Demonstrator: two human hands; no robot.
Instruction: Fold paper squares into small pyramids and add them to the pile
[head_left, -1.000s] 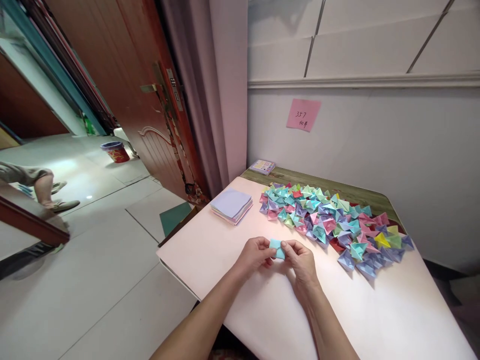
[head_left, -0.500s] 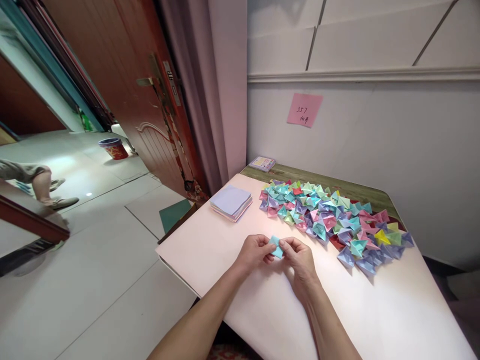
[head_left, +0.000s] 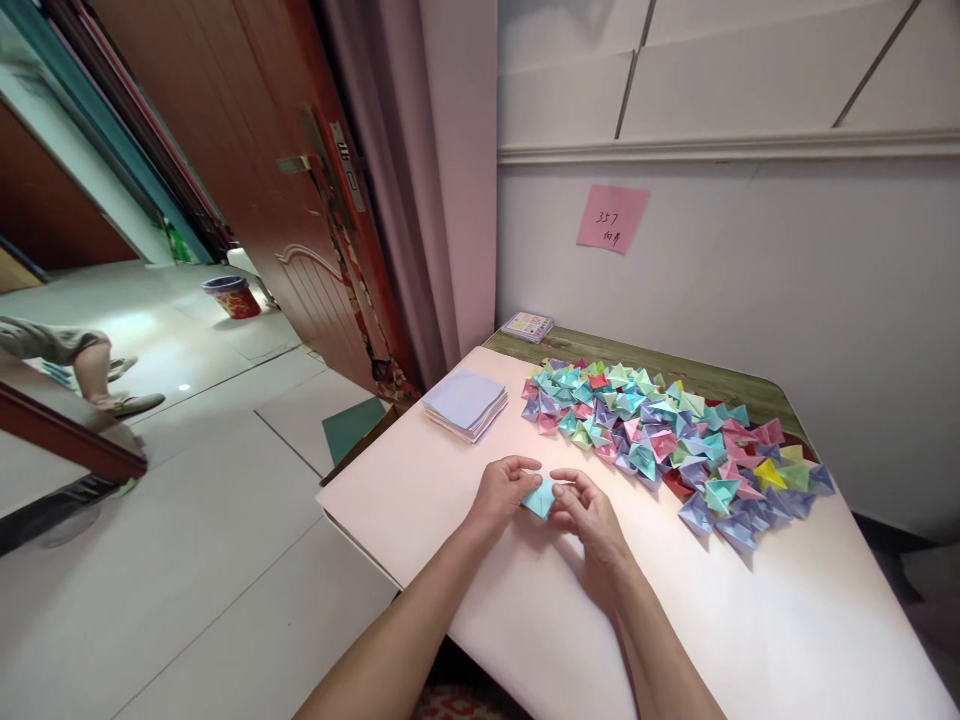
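Note:
Both of my hands pinch a small light-blue folded paper piece (head_left: 540, 497) just above the pale pink table top (head_left: 465, 520). My left hand (head_left: 501, 493) grips its left side with curled fingers. My right hand (head_left: 589, 520) holds its right edge between thumb and fingertips. Beyond the hands lies a wide spread of several folded paper shapes (head_left: 667, 440) in blue, pink, purple, green and yellow. A stack of flat square paper sheets (head_left: 465, 402) rests to the left of that spread.
A small printed packet (head_left: 527, 326) sits at the table's far corner by the curtain. A pink note (head_left: 611, 218) is stuck on the wall. Left of the table is tiled floor, an open wooden door, a red bucket (head_left: 229, 297) and another person's leg (head_left: 90, 365).
The hands have lowered the blue piece slightly toward the table and turned it; the fingers have shifted their grip. The view has drifted a little.

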